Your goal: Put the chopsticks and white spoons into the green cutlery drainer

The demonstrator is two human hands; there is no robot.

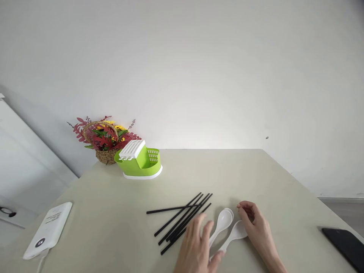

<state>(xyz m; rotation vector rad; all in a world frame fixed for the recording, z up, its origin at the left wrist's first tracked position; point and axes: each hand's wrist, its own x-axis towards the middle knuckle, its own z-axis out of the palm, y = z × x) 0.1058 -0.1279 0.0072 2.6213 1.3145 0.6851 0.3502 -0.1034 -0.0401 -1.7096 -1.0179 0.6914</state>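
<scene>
My left hand (196, 242) is over the near ends of the spoons and chopsticks, its fingers apart and bent. Its thumb lies at the handle of a white spoon (233, 234); whether it presses on it I cannot tell. Two more white spoons (224, 220) look stacked one in the other, their handles partly behind that hand. My right hand (256, 226) is beside the bowl of the single spoon, fingers curled in toward the thumb, with nothing seen between them. Several black chopsticks (182, 220) lie loosely crossed to the left, some partly covered by my left hand.
A green and white cutlery holder (136, 168) stands at the back left of the table (222, 170). Behind it is a wicker basket (106, 156) of red and yellow flowers. A white power bank (49, 229) with a cable lies left, a black phone (345, 244) right.
</scene>
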